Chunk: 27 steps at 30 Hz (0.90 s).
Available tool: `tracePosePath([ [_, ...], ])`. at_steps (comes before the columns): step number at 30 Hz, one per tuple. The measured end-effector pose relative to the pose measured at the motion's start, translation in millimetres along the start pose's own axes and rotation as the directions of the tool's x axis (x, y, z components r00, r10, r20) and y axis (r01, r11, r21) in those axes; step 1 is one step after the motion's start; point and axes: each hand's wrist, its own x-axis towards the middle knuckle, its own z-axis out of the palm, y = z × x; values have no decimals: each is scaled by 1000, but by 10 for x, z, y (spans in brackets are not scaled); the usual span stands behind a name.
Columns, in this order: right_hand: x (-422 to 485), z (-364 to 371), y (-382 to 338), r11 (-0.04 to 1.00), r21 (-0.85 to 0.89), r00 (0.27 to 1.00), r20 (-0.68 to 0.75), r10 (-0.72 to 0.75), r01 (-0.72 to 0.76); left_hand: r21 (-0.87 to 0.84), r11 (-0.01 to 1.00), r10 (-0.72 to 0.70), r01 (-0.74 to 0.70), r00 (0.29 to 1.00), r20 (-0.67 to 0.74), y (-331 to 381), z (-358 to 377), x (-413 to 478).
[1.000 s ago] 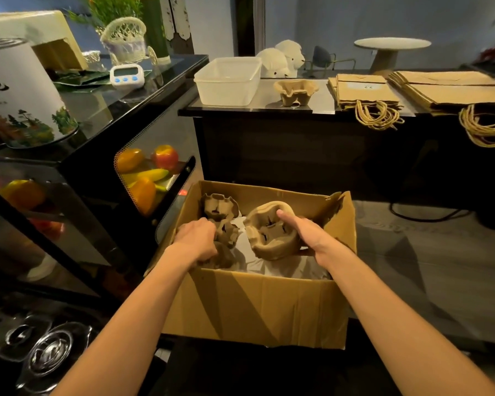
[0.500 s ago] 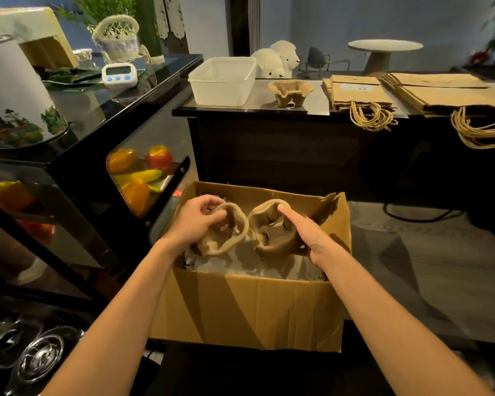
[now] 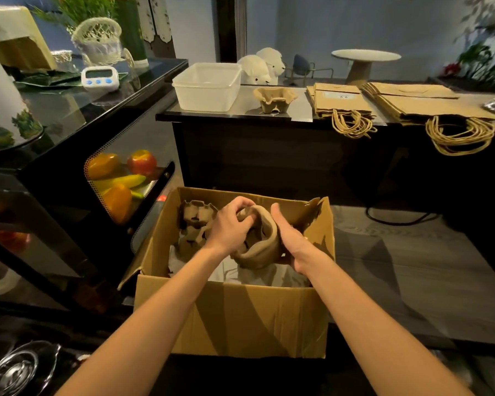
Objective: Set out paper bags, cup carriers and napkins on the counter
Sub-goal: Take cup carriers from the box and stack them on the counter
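Observation:
Both hands are over an open cardboard box on the floor. My left hand and my right hand grip brown pulp cup carriers pressed together between them. More cup carriers lie in the box's left side on white napkins. On the counter stand one cup carrier and two stacks of flat paper bags with cord handles hanging over the edge.
A clear plastic tub sits at the counter's left. A glass display case with fruit stands to the left, a timer and a basket on top. A cable lies on the grey floor at the right.
My left hand picked a cup carrier out of the box's left side and brought it against the one in my right hand; both hands now hold them together.

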Motion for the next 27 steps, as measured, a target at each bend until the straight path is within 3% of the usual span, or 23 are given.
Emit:
tracePosePath([
  [3, 30, -14, 28, 1000, -6, 998, 63, 3, -3, 77, 996, 40, -38, 999, -29, 3, -11, 23],
  [5, 37, -17, 43, 997, -79, 997, 77, -17, 23, 75, 995, 57, -59, 998, 29, 9, -59, 32],
  [7, 99, -36, 72, 995, -96, 999, 38, -26, 29, -54, 997, -44, 50, 993, 105, 8, -149, 43],
  [9, 160, -70, 83, 999, -45, 999, -30, -27, 26, -80, 985, -152, 152, 988, 13, -59, -282, 76],
  [11, 220, -91, 90, 1000, 2, 995, -98, 4, -4, 261, 947, -154, 185, 979, -133, -195, -441, 130],
  [13, 267, -87, 98, 1000, -8, 994, -110, 13, -14, 633, 743, -206, 218, 974, -94, -307, -524, 122],
  [14, 277, -73, 96, 1000, -19, 995, -100, 8, -10, 745, 627, -298, 228, 954, -41, -354, -524, 104],
  [16, 290, -57, 92, 999, -53, 997, -82, -4, -1, 833, 497, -505, 244, 862, 49, -428, -491, 66],
  [18, 280, -56, 96, 996, -87, 997, -76, -16, 9, 853, 463, -599, 242, 794, 100, -480, -461, 63],
  [23, 234, -75, 93, 996, -85, 995, -93, -36, 28, 841, 503, -398, 199, 917, 22, -347, -476, 99],
  [27, 268, -90, 111, 998, -60, 987, -158, -34, 25, 644, 714, -315, 277, 947, -58, -271, -489, 20],
])
